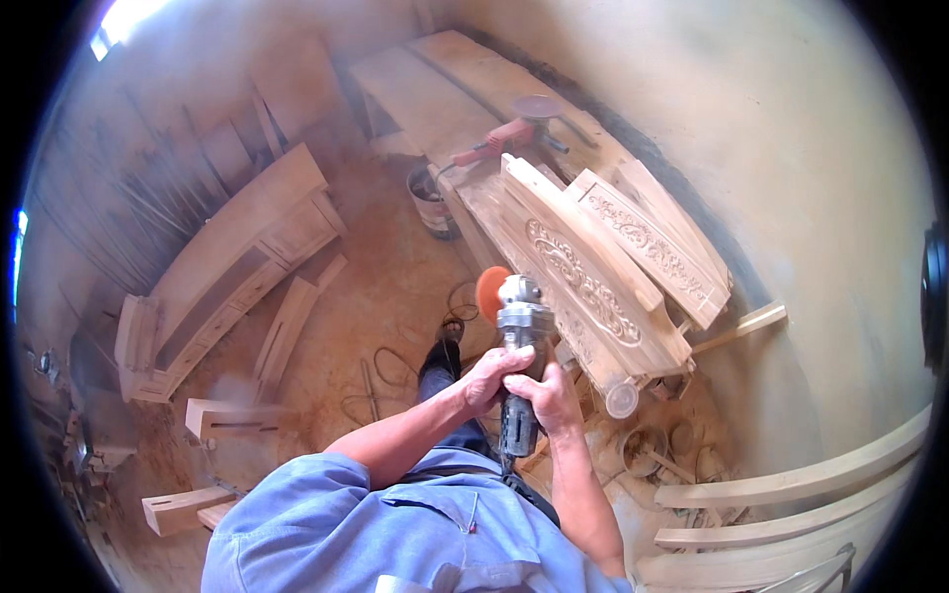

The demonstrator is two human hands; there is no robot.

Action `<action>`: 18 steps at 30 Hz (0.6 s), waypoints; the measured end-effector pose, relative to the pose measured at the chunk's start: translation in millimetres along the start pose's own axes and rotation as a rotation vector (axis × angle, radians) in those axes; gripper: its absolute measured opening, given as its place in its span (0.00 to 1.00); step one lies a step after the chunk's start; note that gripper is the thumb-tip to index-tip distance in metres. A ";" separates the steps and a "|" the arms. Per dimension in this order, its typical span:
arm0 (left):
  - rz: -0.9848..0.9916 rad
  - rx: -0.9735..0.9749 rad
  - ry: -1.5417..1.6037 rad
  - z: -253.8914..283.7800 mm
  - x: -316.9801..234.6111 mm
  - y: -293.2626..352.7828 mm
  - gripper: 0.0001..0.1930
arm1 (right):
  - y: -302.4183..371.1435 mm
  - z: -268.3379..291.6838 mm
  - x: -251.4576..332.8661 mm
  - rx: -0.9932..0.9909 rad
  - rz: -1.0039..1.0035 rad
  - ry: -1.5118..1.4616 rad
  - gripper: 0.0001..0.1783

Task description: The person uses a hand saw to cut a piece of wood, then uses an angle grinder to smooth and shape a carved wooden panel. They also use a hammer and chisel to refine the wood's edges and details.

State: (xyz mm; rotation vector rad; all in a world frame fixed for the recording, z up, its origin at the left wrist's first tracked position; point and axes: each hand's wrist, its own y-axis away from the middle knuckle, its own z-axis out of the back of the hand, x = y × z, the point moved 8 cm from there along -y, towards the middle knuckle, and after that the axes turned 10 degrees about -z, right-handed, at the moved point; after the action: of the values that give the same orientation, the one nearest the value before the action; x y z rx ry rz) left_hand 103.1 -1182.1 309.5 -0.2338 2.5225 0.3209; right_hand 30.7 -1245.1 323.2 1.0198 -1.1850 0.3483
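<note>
I hold an angle grinder [525,316] in front of my body with both hands. My left hand [484,381] wraps round its dark body just behind the silver gear head. From the other side, my right hand [554,397] grips the same body, its thumb lying across the top. An orange sanding disc [491,294] on the head points to the left. Right beside the disc lies a pale wooden panel [554,282] with carved scrollwork, resting on the workbench [470,193]; the disc appears apart from it. A second carved panel [647,237] lies behind it.
A red power sander [504,140] sits farther up the bench, with a bucket [432,203] beside it. Large wooden furniture frames [237,267] stand at the left. Cables [386,381] coil on the dusty floor. Curved timber pieces [791,484] lie at lower right.
</note>
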 end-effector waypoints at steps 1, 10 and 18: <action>-0.029 -0.032 0.016 12.1 -12.0 -10.0 0.20 | -20.4 4.6 -1.6 -0.097 -0.072 0.274 0.39; -0.054 -0.503 -0.376 170.4 -212.9 -178.2 0.17 | -126.6 93.2 143.3 -0.878 0.402 0.734 0.42; 0.042 -0.612 -1.390 343.5 -448.3 -421.4 0.16 | -211.2 105.4 147.7 -0.853 -0.298 1.159 0.43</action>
State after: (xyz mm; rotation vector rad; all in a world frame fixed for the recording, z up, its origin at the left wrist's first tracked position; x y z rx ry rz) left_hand 749.4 -1446.2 214.2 -0.1085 1.0182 0.8863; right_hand 173.4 -1481.9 356.0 0.1159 -0.0491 0.1128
